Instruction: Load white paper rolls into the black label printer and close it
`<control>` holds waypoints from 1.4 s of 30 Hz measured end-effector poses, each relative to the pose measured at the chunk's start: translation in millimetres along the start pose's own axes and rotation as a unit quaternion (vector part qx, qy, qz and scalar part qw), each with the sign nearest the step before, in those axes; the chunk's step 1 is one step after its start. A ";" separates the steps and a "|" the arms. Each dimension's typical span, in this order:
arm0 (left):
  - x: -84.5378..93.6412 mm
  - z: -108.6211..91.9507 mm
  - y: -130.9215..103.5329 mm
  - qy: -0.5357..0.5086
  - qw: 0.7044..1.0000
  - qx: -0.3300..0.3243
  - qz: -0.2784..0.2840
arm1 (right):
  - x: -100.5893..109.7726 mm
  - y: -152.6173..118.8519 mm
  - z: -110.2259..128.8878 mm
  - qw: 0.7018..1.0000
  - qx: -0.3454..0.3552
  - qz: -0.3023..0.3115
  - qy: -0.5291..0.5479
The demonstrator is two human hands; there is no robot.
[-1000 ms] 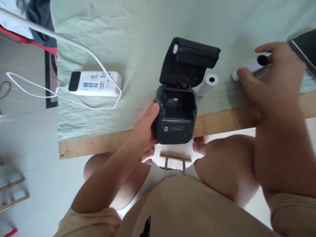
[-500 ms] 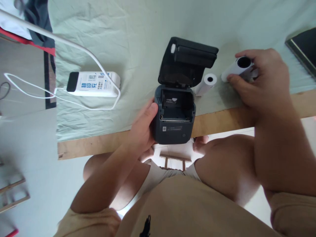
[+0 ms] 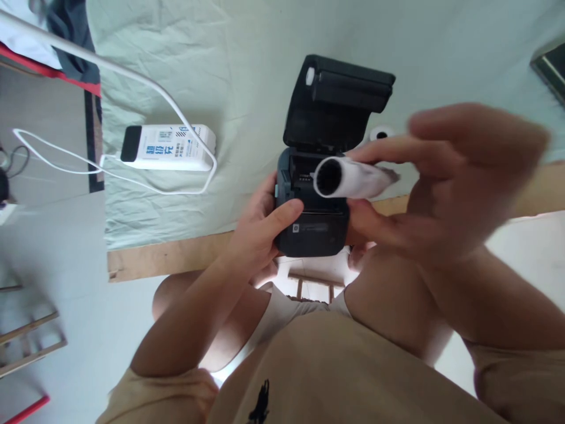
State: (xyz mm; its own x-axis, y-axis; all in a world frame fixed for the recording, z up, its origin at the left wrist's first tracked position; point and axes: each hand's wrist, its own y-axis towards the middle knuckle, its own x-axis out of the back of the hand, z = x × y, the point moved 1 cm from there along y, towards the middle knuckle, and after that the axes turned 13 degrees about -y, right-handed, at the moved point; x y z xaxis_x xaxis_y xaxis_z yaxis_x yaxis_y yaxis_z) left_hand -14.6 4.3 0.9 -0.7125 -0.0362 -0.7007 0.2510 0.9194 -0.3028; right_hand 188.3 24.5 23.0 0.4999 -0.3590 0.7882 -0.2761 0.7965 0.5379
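Head view: bench (image 3: 168, 257), spread with pale green cloth (image 3: 247, 88), wooden edge bare. Portable roll-paper printer (image 3: 311, 242), lid (image 3: 339, 118) raised, at the bench's front edge; left hand (image 3: 260, 227), fingers clamped on its left side, thumb on top. Power bank (image 3: 172, 148), white cable (image 3: 57, 42) attached, well apart to the left. White paper roll (image 3: 359, 179), slanted over the printer's open compartment (image 3: 324, 204), contact unclear; right hand (image 3: 459, 182), blurred, fingers clamped on the roll. Second roll (image 3: 388, 130), partly hidden by those fingers.

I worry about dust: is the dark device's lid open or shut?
Open: the lid tilts back from the device, its compartment showing.
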 end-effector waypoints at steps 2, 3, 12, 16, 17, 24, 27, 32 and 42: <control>1.3 0.1 -0.1 0.008 1.000 0.002 -0.002 | -5.6 7.1 8.9 0.998 0.052 -0.038 -0.023; 2.3 0.1 -0.3 0.013 1.000 0.001 -0.003 | -7.8 10.2 10.3 0.995 0.078 -0.056 -0.037; 9.6 -0.2 -2.4 0.011 1.000 0.001 0.015 | -9.2 13.9 11.2 0.994 0.079 -0.064 0.037; 11.9 -0.5 -2.3 0.009 1.000 -0.001 0.017 | -9.4 14.0 10.8 0.994 0.088 -0.061 0.026; 12.4 -0.5 -2.2 0.009 1.000 0.001 0.018 | -9.9 14.1 9.8 0.994 0.087 -0.062 0.025; 11.1 0.0 -1.4 0.041 0.999 -0.006 -0.004 | -19.1 11.4 5.0 0.994 0.102 -0.031 0.037; 9.3 0.2 -2.1 0.046 0.999 -0.004 -0.011 | -19.2 10.5 5.2 0.993 0.108 -0.029 0.031; 6.4 -0.8 -4.2 0.051 0.998 -0.008 -0.022 | -16.4 11.5 9.8 0.997 0.059 -0.044 -0.036; 3.8 0.1 -2.9 0.058 0.998 -0.011 -0.031 | -12.2 14.1 20.7 0.988 0.072 0.001 -0.140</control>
State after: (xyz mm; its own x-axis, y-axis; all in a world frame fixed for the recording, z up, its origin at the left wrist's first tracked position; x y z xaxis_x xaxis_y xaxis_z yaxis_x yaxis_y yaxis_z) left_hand -18.0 1.4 -0.9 -0.7970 -0.0483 -0.6020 0.1912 0.9254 -0.3274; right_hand 161.3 30.0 27.2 0.2585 -0.4945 0.8299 -0.4006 0.7268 0.5579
